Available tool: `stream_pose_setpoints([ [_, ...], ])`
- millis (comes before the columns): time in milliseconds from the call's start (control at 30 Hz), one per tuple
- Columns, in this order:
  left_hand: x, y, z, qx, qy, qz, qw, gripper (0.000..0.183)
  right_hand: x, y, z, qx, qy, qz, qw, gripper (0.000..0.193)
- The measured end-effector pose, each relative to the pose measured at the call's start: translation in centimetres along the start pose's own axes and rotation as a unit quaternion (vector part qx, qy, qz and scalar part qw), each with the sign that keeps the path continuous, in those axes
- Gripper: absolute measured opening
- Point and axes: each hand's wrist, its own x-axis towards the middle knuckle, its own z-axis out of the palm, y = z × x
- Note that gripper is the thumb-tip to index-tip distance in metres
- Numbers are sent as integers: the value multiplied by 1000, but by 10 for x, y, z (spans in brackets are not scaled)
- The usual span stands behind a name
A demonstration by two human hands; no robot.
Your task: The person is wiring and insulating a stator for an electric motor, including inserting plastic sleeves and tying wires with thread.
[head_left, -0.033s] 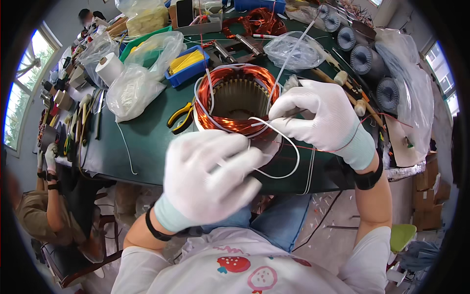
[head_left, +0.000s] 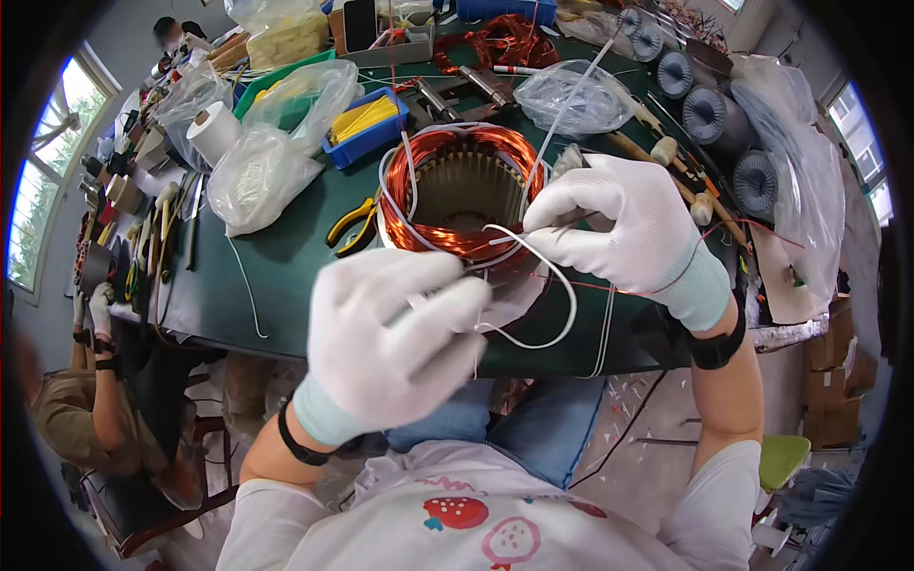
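A round motor stator [head_left: 514, 147] with orange copper windings stands upright on the green table in front of me. A white cord [head_left: 574, 300] passes over its near rim and bends in a loose loop back to my left hand [head_left: 390, 333]. That gloved hand is closed on the cord, its fingers slightly blurred. At the stator's near right rim, my gloved right hand [head_left: 624, 228] pinches with thumb and forefinger; what lies between the tips is too small to make out. A thin red wire [head_left: 595, 286] runs below that hand. Yellow-and-black pliers [head_left: 350, 228] lie left of the stator.
Behind the stator are a blue tray [head_left: 388, 130] of yellow strips, a plastic bag [head_left: 262, 186] and a white thread spool [head_left: 211, 133]. Mallets [head_left: 664, 150] and grey cylindrical cores [head_left: 703, 114] line the right. At far left, a co-worker [head_left: 86, 409] sits by the table.
My left hand has shifted a little left, drawing the white cord with it, so the loop is slightly smaller. My right hand has stayed in place.
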Motion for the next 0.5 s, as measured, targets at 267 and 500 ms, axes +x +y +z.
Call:
stream_pose_setpoints([
  [267, -35, -19, -5, 77, 0, -30, 997, 44, 4, -18, 24, 7, 49, -30, 998, 12],
  [500, -34, -29, -3, 20, 25, -7, 999, 39, 3, -21, 39, -73, 111, -52, 990, 11],
])
